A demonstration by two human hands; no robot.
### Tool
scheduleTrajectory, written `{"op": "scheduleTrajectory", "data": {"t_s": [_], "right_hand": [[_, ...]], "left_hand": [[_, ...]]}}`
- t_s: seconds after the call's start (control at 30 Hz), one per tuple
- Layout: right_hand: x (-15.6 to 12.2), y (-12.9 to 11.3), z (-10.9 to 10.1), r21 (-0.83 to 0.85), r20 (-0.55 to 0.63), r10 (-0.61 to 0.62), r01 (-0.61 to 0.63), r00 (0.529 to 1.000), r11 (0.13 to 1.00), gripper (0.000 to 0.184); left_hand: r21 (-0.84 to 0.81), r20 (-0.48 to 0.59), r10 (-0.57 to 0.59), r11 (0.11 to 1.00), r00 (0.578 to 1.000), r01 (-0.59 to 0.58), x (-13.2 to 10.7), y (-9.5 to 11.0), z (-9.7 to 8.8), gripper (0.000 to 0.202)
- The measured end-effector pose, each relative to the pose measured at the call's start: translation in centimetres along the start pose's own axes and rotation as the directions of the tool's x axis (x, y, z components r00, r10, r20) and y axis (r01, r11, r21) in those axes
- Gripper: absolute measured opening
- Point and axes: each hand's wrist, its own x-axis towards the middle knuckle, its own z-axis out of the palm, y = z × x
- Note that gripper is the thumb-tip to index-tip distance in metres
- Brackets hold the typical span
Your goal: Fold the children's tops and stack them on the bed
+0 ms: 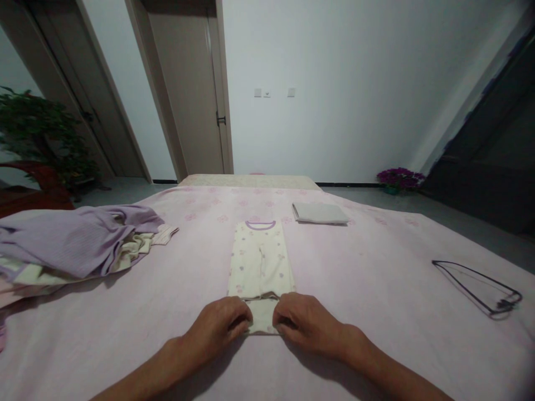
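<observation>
The cream patterned shirt point(251, 259) is laid pretty much flat on the pink sheet point(359, 289), with its near edge pinched at either side by the left hand point(228, 320) and right hand point(307, 323).

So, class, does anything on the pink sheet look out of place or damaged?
The black wire frame lying on the pink sheet at the right looks odd, since the other things there appear to be cloth. The clothes heap at the left is rumpled, unlike the flat patterned garment. No damage shows.
</observation>
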Motion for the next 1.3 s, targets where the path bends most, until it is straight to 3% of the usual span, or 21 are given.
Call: {"op": "scheduleTrajectory", "data": {"t_s": [0.1, 0.2, 0.27, 0.4, 0.53, 0.73, 0.9, 1.0, 1.07, 1.13, 1.2, 1.3], "right_hand": [[0.2, 0.7, -0.7, 0.105, -0.063, 0.055, -0.049, 0.996, 0.993, 0.016], [0.4, 2.3, -1.5, 0.176, -0.222, 0.149, -0.110, 0.964, 0.978, 0.015], [0.4, 3.3, -1.9, 0.172, -0.269, 0.169, -0.126, 0.948, 0.977, 0.015], [0.1, 4.1, -2.4, 0.075, -0.194, 0.125, -0.112, 0.973, 0.991, 0.022], [0.0, 3.6, -2.2, -0.086, -0.107, 0.003, -0.012, 0.994, 0.996, 0.019], [0.1, 4.0, -1.9, -0.212, -0.131, -0.051, 0.022, 0.990, 0.977, 0.017], [0.2, 4.1, -2.0, -0.260, -0.203, -0.081, 0.027, 0.976, 0.965, 0.014], [0.4, 4.3, -1.9, -0.246, -0.322, -0.146, 0.067, 0.935, 0.967, 0.016], [0.6, 4.6, -1.6, -0.247, -0.342, -0.188, 0.105, 0.921, 0.963, 0.028], [0.6, 5.0, -1.1, -0.262, -0.274, -0.200, 0.127, 0.941, 0.957, 0.044], [0.6, 5.5, -0.5, -0.264, -0.171, -0.182, 0.133, 0.968, 0.955, 0.054], [0.5, 6.3, -0.3, -0.218, -0.113, -0.175, 0.147, 0.978, 0.965, 0.048]], "left_hand": [[-0.093, -0.024, -0.083, 0.992, 0.996, 0.080, 0.5, -0.4, -0.9, 0.019], [-0.049, -0.156, -0.103, 0.994, 0.982, 0.097, 0.5, -1.5, -1.9, 0.021], [-0.003, -0.205, -0.094, 0.995, 0.974, 0.096, 0.3, -2.4, -2.5, 0.020], [-0.014, -0.210, -0.115, 0.993, 0.971, 0.115, 0.1, -3.5, -3.0, 0.019], [-0.014, -0.169, -0.111, 0.994, 0.979, 0.110, 0.2, -3.8, -2.5, 0.020], [0.068, -0.175, -0.106, 0.990, 0.979, 0.120, 0.5, -4.4, -1.8, 0.022], [0.100, -0.163, -0.037, 0.994, 0.986, 0.053, 0.6, -5.1, -1.8, 0.022], [0.093, -0.254, 0.029, 0.996, 0.967, -0.005, 0.8, -5.5, -2.0, 0.025], [0.133, -0.343, 0.110, 0.989, 0.933, -0.068, 1.1, -5.9, -1.9, 0.028], [0.206, -0.362, 0.204, 0.969, 0.910, -0.135, 1.6, -6.6, -1.6, 0.034], [0.255, -0.301, 0.268, 0.947, 0.915, -0.193, 1.8, -7.4, -1.1, 0.039], [0.253, -0.224, 0.311, 0.934, 0.924, -0.253, 1.7, -8.5, -0.7, 0.041]]}}
